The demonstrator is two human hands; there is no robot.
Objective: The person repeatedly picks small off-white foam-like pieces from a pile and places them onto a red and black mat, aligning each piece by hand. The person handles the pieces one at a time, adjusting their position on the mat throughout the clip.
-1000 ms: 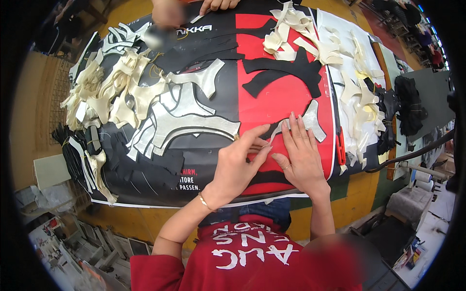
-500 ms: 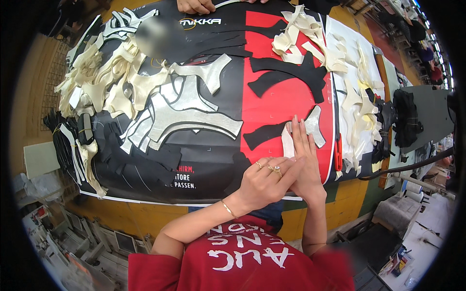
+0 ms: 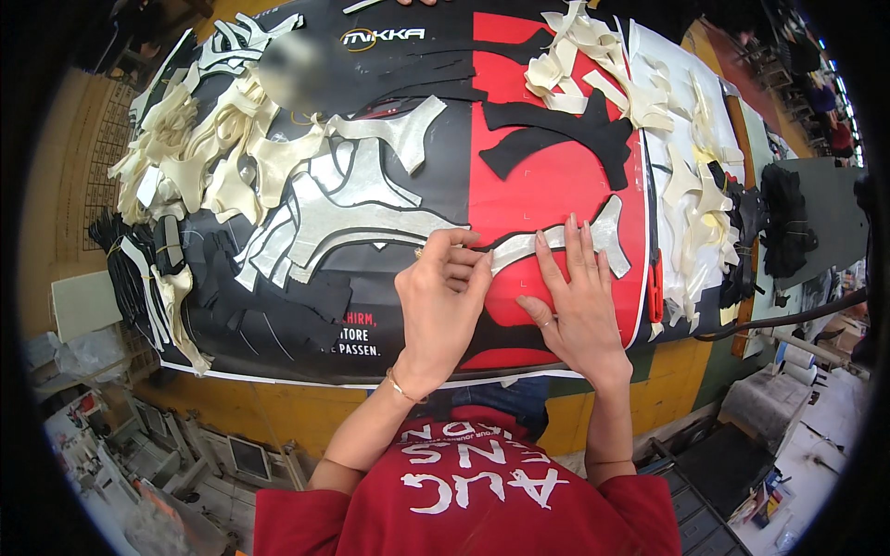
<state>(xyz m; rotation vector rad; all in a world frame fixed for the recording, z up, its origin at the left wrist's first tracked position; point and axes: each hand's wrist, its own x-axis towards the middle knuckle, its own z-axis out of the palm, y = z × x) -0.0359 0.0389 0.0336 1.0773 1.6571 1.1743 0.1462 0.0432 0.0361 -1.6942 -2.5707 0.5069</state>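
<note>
On the red part of the printed sheet lies a curved silvery-white fabric piece [image 3: 607, 239], laid over a black piece of similar shape whose dark edge shows around it. My right hand [image 3: 582, 310] is spread flat, its fingertips resting on the silvery piece. At that piece's left end, my left hand [image 3: 438, 306] has thumb and fingers pinched together on the tip. Just left of it is a stack of silvery pieces with black edges [image 3: 371, 230]. Another black piece [image 3: 501, 343] lies nearer me, partly behind my left hand.
Cream fabric pieces [image 3: 199, 153] are heaped at the left. More black pieces [image 3: 575, 134] lie farther off on the red. A red-handled tool [image 3: 654, 289] rests by the sheet's right edge. Another person's fingers [image 3: 417, 2] show at the far edge.
My left hand has moved left, away from my right hand, to the piece's left end. The silvery piece, bunched before, now stretches along the black one. My right fingers have spread.
</note>
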